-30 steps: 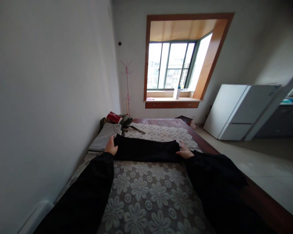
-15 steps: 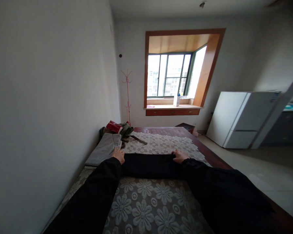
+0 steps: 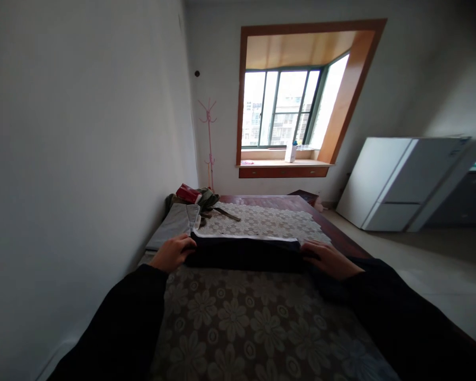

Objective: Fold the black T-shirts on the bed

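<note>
now thicker dark garment (image 3: 244,254), pale edge up

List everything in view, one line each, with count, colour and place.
dark garment: 1, black, folded, across the bed between both hands
grey garment: 1, grey, folded, by the left wall
clothes pile: 1, olive with a red item on top, far left of bed
bed cover: 1, pale floral lace, over the bed
coat stand: 1, pink, corner left of window
window: 1, wood-framed, far wall
bottle: 1, white, on the sill
fridge: 1, white, right
left hand: 1, on the dark garment's left end
right hand: 1, on its right end
</note>
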Demonstrator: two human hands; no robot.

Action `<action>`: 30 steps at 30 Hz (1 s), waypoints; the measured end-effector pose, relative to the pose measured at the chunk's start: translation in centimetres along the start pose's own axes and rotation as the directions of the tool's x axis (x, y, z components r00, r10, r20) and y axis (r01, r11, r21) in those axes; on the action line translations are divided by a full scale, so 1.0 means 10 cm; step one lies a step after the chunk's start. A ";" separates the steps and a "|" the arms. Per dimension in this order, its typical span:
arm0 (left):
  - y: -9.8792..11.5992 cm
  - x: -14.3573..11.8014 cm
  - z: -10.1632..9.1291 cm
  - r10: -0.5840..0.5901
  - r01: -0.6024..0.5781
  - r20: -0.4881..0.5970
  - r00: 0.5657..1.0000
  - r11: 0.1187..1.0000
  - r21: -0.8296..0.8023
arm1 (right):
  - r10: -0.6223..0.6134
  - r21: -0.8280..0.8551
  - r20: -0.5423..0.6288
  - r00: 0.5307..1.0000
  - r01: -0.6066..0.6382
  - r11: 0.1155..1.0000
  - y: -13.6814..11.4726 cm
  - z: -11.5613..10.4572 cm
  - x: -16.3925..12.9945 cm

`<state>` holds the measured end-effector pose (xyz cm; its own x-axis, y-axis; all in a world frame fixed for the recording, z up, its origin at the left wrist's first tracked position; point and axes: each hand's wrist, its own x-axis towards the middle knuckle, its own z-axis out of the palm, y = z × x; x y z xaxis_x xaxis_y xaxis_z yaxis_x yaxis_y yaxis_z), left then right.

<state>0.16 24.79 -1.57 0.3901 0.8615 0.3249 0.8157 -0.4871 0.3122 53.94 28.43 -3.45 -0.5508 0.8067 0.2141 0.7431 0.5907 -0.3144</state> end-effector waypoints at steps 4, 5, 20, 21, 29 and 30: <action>0.32 -0.63 -0.13 -0.047 0.062 0.146 0.988 0.993 -0.100 | -0.003 0.009 0.108 0.994 0.002 1.000 -0.32 -0.05 -0.56; 0.39 -0.76 -0.12 -0.067 0.088 0.191 0.979 0.991 -0.100 | -0.001 -0.004 0.138 0.990 0.002 1.000 -0.40 -0.04 -0.66; 0.17 -0.08 0.34 -0.314 0.285 0.079 0.946 0.923 0.259 | 0.269 0.027 0.254 0.929 -0.285 0.958 -0.06 0.27 0.09; 0.09 0.07 0.39 -0.346 0.324 0.011 0.938 0.890 0.319 | 0.370 -0.063 0.164 0.914 -0.365 0.929 0.03 0.32 0.28; -0.39 0.51 0.63 -0.412 0.421 -0.099 0.906 0.845 0.330 | 0.646 -0.144 -0.047 0.762 -0.646 0.750 0.63 0.70 0.90; -0.42 0.52 0.65 -0.412 0.424 -0.106 0.905 0.851 0.311 | 0.641 -0.124 -0.063 0.765 -0.643 0.756 0.66 0.71 0.90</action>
<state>1.52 32.22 -6.96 -0.0282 0.9651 0.2603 0.9920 -0.0050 0.1259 51.19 39.55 -10.18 0.0788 0.9967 0.0209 0.9628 -0.0706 -0.2608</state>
